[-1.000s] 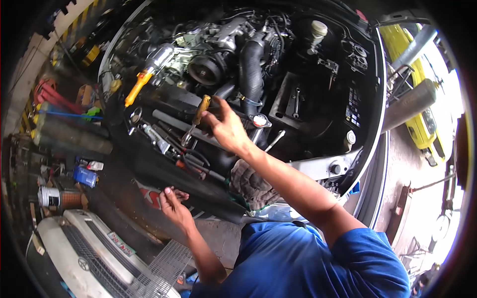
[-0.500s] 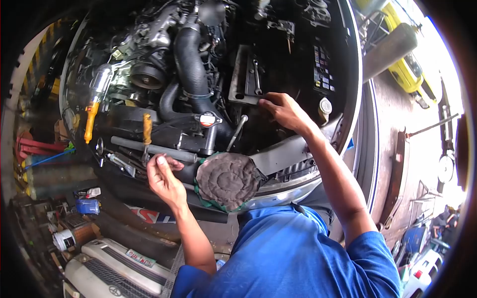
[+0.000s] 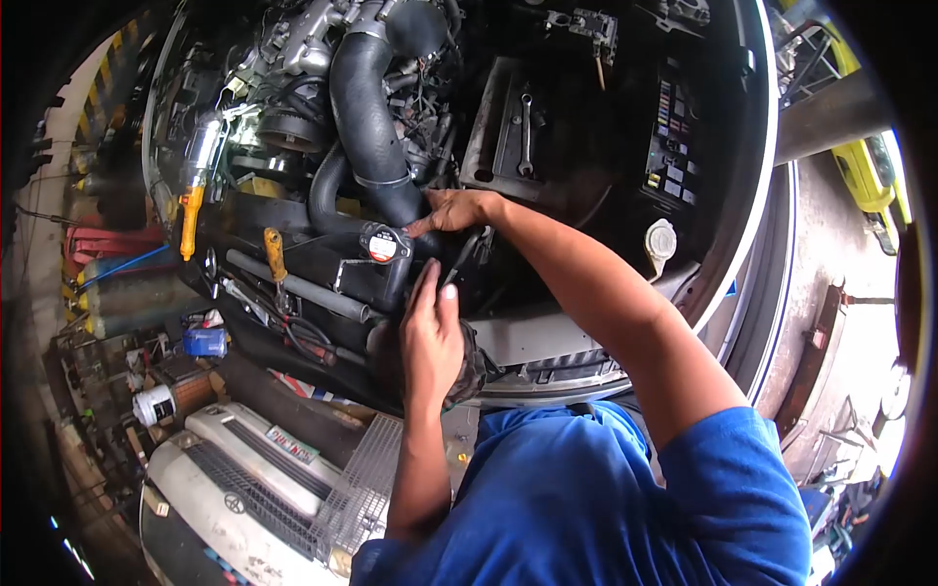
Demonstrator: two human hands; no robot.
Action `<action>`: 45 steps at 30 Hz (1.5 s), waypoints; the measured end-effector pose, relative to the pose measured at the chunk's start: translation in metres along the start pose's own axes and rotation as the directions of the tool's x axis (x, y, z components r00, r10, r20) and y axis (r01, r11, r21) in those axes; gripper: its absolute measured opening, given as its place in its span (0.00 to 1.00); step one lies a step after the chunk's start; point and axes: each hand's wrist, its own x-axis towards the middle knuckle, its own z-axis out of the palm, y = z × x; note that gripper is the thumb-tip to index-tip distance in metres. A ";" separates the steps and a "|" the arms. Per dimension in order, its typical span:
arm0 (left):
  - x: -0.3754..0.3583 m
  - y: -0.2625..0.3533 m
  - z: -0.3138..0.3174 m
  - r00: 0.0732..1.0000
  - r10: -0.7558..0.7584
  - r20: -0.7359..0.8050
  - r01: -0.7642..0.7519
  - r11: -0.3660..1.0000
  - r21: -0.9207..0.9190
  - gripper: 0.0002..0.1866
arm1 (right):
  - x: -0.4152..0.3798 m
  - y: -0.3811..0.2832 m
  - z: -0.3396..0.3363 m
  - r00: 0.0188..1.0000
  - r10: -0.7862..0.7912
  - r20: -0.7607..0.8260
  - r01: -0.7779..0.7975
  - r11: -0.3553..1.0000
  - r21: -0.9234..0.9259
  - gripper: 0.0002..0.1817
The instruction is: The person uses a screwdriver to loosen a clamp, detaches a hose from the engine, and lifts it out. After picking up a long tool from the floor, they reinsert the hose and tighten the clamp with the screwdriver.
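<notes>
My right hand (image 3: 455, 211) reaches to the lower end of a thick black hose (image 3: 366, 107) in the engine bay, thumb and forefinger apart against its side. How far the other fingers go round is hidden. Just below, my left hand (image 3: 432, 337) points upward with straight fingers beside the radiator, holding nothing visible. Near both hands sits the radiator cap (image 3: 382, 246) with its white and red label. Behind my left hand, a dark round cloth pad (image 3: 469, 366) is partly covered. A wrench (image 3: 526, 137) lies in the metal tray (image 3: 484, 127) beyond my right hand.
A work light (image 3: 200, 161) with a yellow handle hangs at the left. A yellow-handled tool (image 3: 275, 256) stands near a grey tube (image 3: 303, 285). At the right are a fuse box (image 3: 671, 137) and a white reservoir cap (image 3: 661, 237). A car front (image 3: 254, 488) lies lower left.
My right hand has left the tray's edge and moved left to the hose. My left hand has moved right, away from the yellow-handled tool, across the cloth pad. The view has shifted slightly.
</notes>
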 end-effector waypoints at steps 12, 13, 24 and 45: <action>0.091 -0.084 0.072 0.649 -0.761 -0.003 0.637 0.545 -0.546 0.42 | 0.030 0.020 0.016 0.967 -0.221 -0.130 0.247 0.939 0.238 0.53; 0.096 -0.098 0.077 0.683 -0.727 -0.078 0.640 0.646 -0.417 0.43 | 0.030 0.022 0.015 0.963 -0.234 -0.135 0.256 0.948 0.188 0.52; 0.131 -0.104 0.088 0.845 -0.523 -0.111 0.472 0.828 -0.304 0.35 | 0.041 0.027 0.014 0.973 -0.201 -0.118 0.223 0.949 0.221 0.49; 0.138 -0.114 0.091 0.875 -0.432 -0.219 0.341 0.870 -0.355 0.24 | 0.008 -0.022 0.012 0.957 0.038 -0.287 -0.028 0.999 0.037 0.34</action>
